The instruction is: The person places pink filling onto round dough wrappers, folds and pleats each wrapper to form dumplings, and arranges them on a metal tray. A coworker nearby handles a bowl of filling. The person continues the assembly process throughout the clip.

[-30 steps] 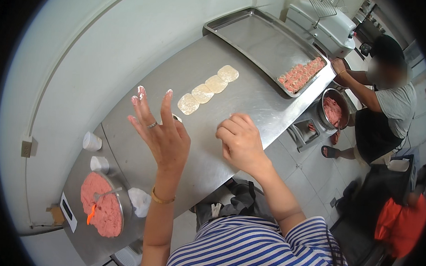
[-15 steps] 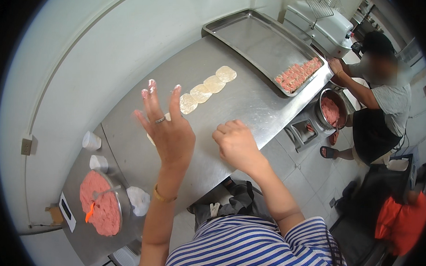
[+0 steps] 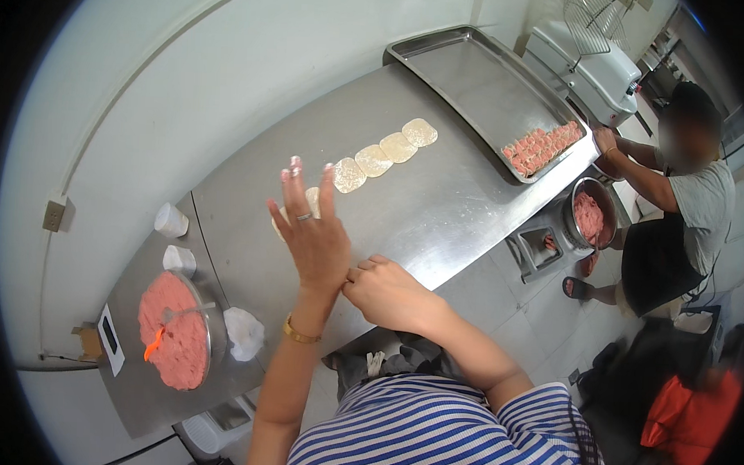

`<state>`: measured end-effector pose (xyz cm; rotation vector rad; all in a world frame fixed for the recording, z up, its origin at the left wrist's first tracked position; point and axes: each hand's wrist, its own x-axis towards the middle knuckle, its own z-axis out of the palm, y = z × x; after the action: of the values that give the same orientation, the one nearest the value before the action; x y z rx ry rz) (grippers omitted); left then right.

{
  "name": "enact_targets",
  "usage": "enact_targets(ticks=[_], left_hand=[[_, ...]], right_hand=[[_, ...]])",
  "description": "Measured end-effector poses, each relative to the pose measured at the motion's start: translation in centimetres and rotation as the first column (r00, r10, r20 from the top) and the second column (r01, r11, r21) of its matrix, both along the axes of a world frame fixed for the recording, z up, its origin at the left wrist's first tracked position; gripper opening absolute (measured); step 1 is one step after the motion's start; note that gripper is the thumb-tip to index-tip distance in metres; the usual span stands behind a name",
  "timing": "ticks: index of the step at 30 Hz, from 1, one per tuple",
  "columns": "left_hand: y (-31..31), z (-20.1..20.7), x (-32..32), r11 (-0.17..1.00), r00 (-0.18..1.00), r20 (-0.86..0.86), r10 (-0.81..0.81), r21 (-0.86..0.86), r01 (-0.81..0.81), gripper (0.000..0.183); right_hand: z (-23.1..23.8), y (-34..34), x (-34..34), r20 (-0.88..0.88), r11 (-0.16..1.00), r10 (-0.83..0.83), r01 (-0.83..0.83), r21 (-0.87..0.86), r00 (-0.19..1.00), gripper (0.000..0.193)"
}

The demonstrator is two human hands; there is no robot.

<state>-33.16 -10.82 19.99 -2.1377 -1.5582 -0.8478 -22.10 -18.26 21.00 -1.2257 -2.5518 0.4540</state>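
My left hand (image 3: 316, 243) is raised above the metal table with its fingers spread; white and pink smears show on the fingertips. It wears a ring and a gold bracelet (image 3: 301, 332), and nothing is in it. My right hand (image 3: 390, 295) is curled closed against the left wrist; whatever is inside its fingers is hidden. Beyond the left hand, a row of several round pale dough wrappers (image 3: 374, 160) lies on the table, edges overlapping. The left hand covers part of the nearest ones.
A large metal tray (image 3: 467, 88) holds rows of pink-filled dumplings (image 3: 543, 152). At left sit a bowl of pink minced filling (image 3: 172, 328) with a spoon, two white cups (image 3: 172, 221), a crumpled white bag (image 3: 244, 335) and a scale (image 3: 112, 342). A co-worker (image 3: 677, 190) stands right, near a pot (image 3: 592, 214).
My right hand has moved left and nearer to me, from apart to against my left wrist. My left hand stays raised and spread. The whole view has shifted slightly.
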Motion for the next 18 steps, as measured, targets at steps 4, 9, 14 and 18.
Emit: enact_targets(ticks=[4, 9, 14, 18], left_hand=[[-0.5, -3.0, -2.7, 0.988, 0.998, 0.023, 0.06, -0.14, -0.056, 0.063], [-3.7, -6.2, -5.9, 0.937, 0.99, 0.111, 0.082, -0.347, -0.039, 0.061], [-4.9, -12.7, -8.0, 0.899, 0.976, 0.204, 0.079, -0.438, 0.019, 0.058], [-6.0, -15.6, -9.3, 0.913, 0.975, 0.219, 0.033, -0.403, 0.06, 0.055]], right_hand=[[7.0, -0.3, 0.6, -0.345, 0.971, 0.093, -0.009, 0.238, 0.934, 0.014], [14.7, -1.8, 0.0, -0.466, 0.852, 0.24, 0.045, 0.522, 0.851, 0.017], [18.0, -4.0, -1.1, -0.504, 0.816, 0.243, 0.106, 0.568, 0.829, 0.017], [18.5, -4.6, -1.8, -0.518, 0.809, 0.26, 0.109, 0.578, 0.815, 0.017]])
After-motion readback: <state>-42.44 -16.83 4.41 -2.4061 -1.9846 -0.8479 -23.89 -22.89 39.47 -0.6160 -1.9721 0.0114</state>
